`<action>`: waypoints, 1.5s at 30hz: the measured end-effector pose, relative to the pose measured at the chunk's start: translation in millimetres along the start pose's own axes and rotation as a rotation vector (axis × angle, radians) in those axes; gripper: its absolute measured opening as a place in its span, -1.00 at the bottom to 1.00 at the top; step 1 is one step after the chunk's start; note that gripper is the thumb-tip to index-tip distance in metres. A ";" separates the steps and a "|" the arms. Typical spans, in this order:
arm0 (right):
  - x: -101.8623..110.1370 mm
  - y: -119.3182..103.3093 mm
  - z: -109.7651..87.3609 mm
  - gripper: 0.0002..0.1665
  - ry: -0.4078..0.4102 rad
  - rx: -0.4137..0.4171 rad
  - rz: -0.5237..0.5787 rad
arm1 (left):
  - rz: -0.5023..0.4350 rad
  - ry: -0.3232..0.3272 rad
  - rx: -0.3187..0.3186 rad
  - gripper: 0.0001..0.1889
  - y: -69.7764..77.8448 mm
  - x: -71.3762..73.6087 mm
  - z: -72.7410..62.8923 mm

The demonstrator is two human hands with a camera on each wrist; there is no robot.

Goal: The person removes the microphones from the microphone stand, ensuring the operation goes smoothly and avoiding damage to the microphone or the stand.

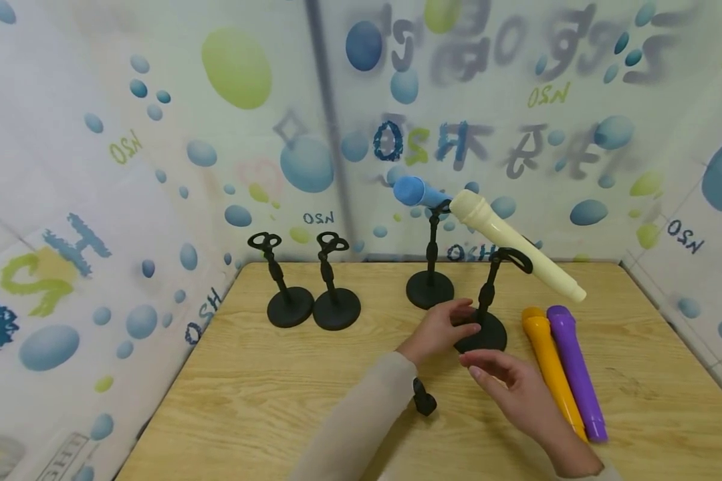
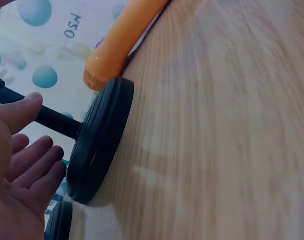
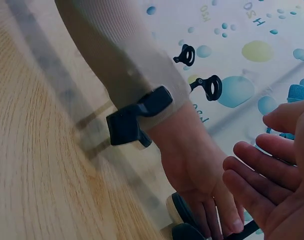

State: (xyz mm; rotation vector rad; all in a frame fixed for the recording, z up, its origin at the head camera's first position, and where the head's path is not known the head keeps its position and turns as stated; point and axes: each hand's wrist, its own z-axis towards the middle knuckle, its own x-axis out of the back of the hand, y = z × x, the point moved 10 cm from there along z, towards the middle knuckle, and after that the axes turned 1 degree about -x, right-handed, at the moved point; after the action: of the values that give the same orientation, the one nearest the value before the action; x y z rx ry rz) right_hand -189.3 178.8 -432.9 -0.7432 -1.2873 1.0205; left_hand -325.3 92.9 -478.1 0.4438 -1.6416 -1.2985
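My left hand (image 1: 439, 331) is at the round base of a black microphone stand (image 1: 486, 294). In the left wrist view its fingers (image 2: 39, 162) are fairly straight beside the base, and the thumb overlaps the pole. A cream microphone (image 1: 517, 244) sits slanted in this stand's looped clip, head up to the left. My right hand (image 1: 517, 394), fingers relaxed and holding nothing, hovers in front of the base, palm turned toward the left hand. An orange microphone (image 1: 550, 367) and a purple microphone (image 1: 579, 374) lie side by side on the table, just beyond the right hand.
Behind stands another black stand (image 1: 431, 267) holding a blue microphone (image 1: 418, 192). Two stands with bare clips, a left one (image 1: 279, 287) and a right one (image 1: 331, 287), are at the table's back left. Patterned curtains (image 1: 241, 167) enclose the wooden table (image 1: 247, 401). A black device (image 3: 137, 117) is strapped at the left cuff.
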 end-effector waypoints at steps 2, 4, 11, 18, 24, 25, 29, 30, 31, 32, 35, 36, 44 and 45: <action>-0.9 -0.8 -1.4 -0.75 0.000 0.002 0.005 | -0.008 -0.001 0.005 -0.34 1.5 -4.9 3.9; -1.8 -1.7 -2.4 -0.76 -0.001 0.001 0.006 | -0.015 -0.004 0.004 -0.33 3.3 -9.6 7.6; -4.8 -2.6 -5.3 -0.75 -0.014 -0.016 0.010 | 0.036 -0.011 -0.068 -0.65 10.6 -20.3 14.0; -7.2 -2.3 -8.5 -0.78 -0.022 -0.030 0.005 | 0.067 0.023 -0.067 -0.78 7.3 -18.4 12.4; -6.0 -10.4 -9.8 -0.79 -0.004 0.055 -0.008 | 0.122 0.006 -0.095 -0.79 10.3 -17.0 9.5; -5.4 -12.4 -10.0 -0.79 0.001 0.072 -0.008 | 0.138 -0.001 -0.108 -0.79 11.8 -16.8 8.5; -0.5 -21.5 -11.8 -0.77 0.025 0.128 -0.024 | 0.183 -0.035 -0.177 -0.80 18.2 -15.9 1.7; 1.0 -23.5 -12.4 -0.76 0.031 0.138 -0.026 | 0.184 -0.045 -0.194 -0.80 19.1 -15.8 -0.7; 2.6 -25.9 -13.2 -0.75 0.036 0.148 -0.025 | 0.183 -0.052 -0.212 -0.80 20.4 -15.2 -3.5; 4.3 -28.4 -13.8 -0.74 0.042 0.159 -0.026 | 0.172 -0.058 -0.225 -0.80 20.9 -14.5 -6.4; 10.3 -38.3 -16.7 -0.70 0.062 0.218 -0.002 | 0.149 -0.070 -0.231 -0.79 19.0 -12.3 -15.4; 12.5 -42.4 -18.1 -0.69 0.069 0.246 0.011 | 0.136 -0.072 -0.220 -0.78 17.3 -11.3 -18.4; 27.8 -73.8 -25.1 -0.60 0.098 0.377 0.077 | 0.120 -0.076 -0.156 -0.77 7.5 -1.8 -44.3; 29.8 -76.8 -25.1 -0.61 0.096 0.375 0.079 | 0.123 -0.076 -0.153 -0.77 7.4 -0.6 -47.6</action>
State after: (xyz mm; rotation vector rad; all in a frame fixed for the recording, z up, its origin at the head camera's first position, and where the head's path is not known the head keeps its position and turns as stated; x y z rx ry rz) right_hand -150.8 177.9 -355.9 -0.5496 -0.9532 1.2320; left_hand -283.1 70.2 -473.2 0.1999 -1.5916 -1.3503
